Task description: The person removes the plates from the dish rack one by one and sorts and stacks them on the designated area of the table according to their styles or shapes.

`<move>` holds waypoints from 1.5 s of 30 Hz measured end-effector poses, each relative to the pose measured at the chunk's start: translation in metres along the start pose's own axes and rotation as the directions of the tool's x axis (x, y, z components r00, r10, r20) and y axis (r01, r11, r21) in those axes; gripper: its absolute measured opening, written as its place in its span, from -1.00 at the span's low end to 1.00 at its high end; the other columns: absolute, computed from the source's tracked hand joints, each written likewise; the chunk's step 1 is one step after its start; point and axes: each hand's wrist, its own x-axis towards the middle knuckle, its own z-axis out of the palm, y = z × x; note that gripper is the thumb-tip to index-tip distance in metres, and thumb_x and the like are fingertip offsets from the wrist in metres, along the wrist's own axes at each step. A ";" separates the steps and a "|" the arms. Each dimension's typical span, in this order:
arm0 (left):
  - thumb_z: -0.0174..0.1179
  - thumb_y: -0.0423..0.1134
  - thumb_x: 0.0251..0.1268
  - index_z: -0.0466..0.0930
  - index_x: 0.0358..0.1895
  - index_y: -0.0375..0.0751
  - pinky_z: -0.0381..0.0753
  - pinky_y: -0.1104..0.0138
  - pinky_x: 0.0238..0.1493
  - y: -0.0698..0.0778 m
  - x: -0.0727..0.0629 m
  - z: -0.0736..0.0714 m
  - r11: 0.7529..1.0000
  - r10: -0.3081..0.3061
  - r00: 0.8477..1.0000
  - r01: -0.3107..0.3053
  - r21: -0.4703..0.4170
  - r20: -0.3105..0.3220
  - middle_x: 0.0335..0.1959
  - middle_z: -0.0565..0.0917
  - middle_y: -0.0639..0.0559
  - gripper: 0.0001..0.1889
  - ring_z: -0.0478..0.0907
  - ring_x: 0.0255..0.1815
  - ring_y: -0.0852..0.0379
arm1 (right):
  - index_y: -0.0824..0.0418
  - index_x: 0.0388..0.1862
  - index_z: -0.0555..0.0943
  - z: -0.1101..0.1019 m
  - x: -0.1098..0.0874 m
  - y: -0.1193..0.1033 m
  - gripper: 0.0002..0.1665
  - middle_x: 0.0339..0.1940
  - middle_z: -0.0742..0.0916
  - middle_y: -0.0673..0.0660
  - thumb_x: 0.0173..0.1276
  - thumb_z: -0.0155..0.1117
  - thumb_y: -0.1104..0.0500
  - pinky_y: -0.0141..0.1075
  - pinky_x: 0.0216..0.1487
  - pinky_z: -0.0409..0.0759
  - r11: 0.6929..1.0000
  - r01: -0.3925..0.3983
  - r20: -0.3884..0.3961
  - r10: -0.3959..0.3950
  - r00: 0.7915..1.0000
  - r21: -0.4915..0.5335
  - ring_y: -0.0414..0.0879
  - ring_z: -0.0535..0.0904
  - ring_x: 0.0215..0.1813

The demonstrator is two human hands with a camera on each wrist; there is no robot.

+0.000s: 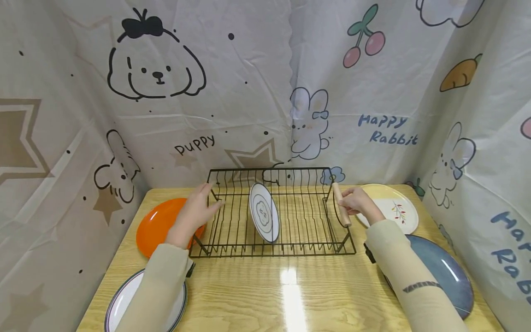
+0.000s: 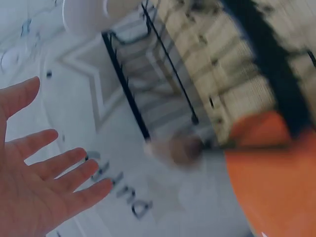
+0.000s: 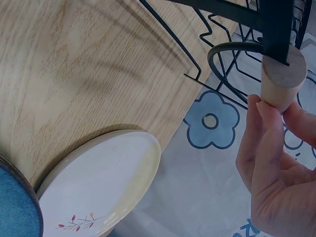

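Observation:
A black wire dish rack [image 1: 307, 251] stands on the table with a white plate [image 1: 264, 213] leaning upright in its slots, a line drawing on its face. At the rack's right end my right hand [image 1: 357, 201] pinches the wooden handle [image 1: 341, 204] between thumb and fingers. The right wrist view shows the fingertips [image 3: 269, 111] on the handle's underside. My left hand [image 1: 195, 210] is by the rack's left end, fingers spread and holding nothing. In the left wrist view, the left palm [image 2: 34, 197] is turned up beside a blurred wooden handle [image 2: 175, 150].
An orange plate [image 1: 155, 226] lies left of the rack, with a white dark-rimmed plate [image 1: 124, 295] nearer, partly under the left sleeve. On the right are a cream-and-yellow plate [image 1: 398, 203] with a sprig and a blue plate [image 1: 439, 272]. Printed curtains [image 1: 249, 60] enclose the table.

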 end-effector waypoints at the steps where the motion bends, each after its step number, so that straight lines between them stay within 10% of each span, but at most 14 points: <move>1: 0.07 -0.01 0.29 0.05 0.40 -0.28 0.09 -0.18 0.28 0.005 0.005 0.004 1.000 0.002 1.000 -0.002 -0.012 0.017 0.37 0.09 -0.35 -0.28 -0.09 0.38 -0.33 | 0.51 0.17 0.32 0.000 0.000 0.000 -0.48 -0.31 0.60 0.26 0.29 0.13 0.27 -0.36 -0.47 0.61 1.000 0.001 -0.002 -0.001 1.000 0.000 -0.15 0.54 -0.48; 13: 0.06 -0.02 0.29 0.05 0.39 -0.29 0.42 -0.02 0.11 0.039 0.038 0.045 0.955 -0.043 0.977 0.102 -0.279 0.210 0.24 0.32 -0.36 -0.30 0.34 0.18 -0.23 | 0.50 0.17 0.32 0.000 -0.001 0.000 -0.48 -0.37 0.59 0.21 0.28 0.12 0.28 -0.38 -0.49 0.60 1.000 0.008 -0.002 -0.008 1.000 0.005 -0.19 0.51 -0.53; 20: 0.12 -0.15 0.26 0.05 0.38 -0.28 0.67 0.17 -0.33 0.052 0.041 0.063 0.874 -0.149 0.965 0.230 -0.427 0.215 0.05 0.46 -0.40 -0.31 0.58 -0.20 -0.12 | 0.49 0.18 0.32 0.000 -0.001 0.000 -0.48 -0.33 0.59 0.22 0.28 0.12 0.28 -0.38 -0.48 0.60 1.000 0.001 0.000 -0.001 1.000 0.008 -0.18 0.51 -0.50; 29: 0.02 -0.45 0.23 0.01 0.40 -0.28 0.67 0.11 -0.36 0.054 0.045 0.082 0.758 -0.222 0.949 0.313 -0.572 0.225 -0.12 0.49 -0.41 -0.35 0.60 -0.34 -0.21 | 0.50 0.18 0.31 -0.001 -0.001 0.001 -0.48 -0.34 0.60 0.22 0.29 0.12 0.28 -0.38 -0.48 0.60 1.000 0.008 0.006 -0.008 1.000 0.018 -0.18 0.52 -0.50; 45: 0.00 -0.46 0.23 0.08 0.36 -0.36 0.67 0.16 -0.49 0.054 0.040 0.084 0.782 -0.207 0.965 0.263 -0.565 0.162 -0.28 0.54 -0.37 -0.40 0.61 -0.49 -0.13 | 0.49 0.16 0.32 -0.001 -0.001 0.000 -0.49 -0.38 0.60 0.19 0.29 0.13 0.28 -0.33 -0.44 0.62 1.000 0.004 0.001 -0.004 1.000 0.005 -0.19 0.51 -0.51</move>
